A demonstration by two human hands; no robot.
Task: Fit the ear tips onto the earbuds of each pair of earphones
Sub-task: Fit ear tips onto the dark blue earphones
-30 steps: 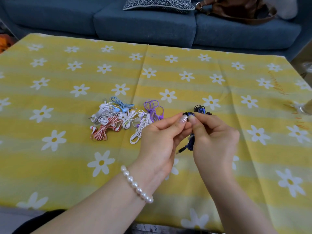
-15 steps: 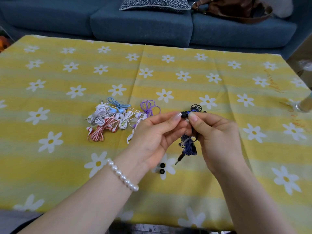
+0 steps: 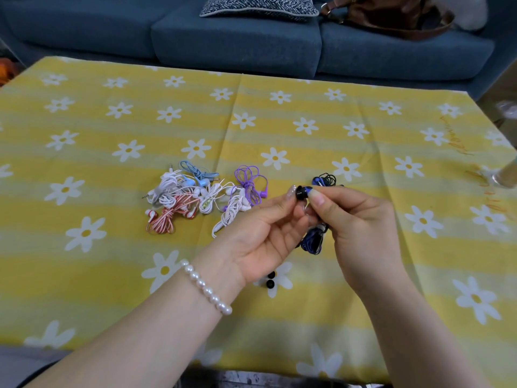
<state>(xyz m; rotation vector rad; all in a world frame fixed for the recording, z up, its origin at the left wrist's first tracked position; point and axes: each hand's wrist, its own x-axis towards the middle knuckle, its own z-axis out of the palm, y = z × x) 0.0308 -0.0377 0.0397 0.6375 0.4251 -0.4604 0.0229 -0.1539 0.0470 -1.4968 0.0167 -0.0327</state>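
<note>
Left hand (image 3: 268, 233) pinches black ear tip (image 3: 300, 192); right hand (image 3: 361, 219) grips blue earbud (image 3: 308, 189).

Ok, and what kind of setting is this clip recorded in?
Most likely a home living room: a blue sofa with a patterned cushion and a brown bag on it stands behind a table under a yellow daisy-print cloth, where bundled earphones lie.
</note>
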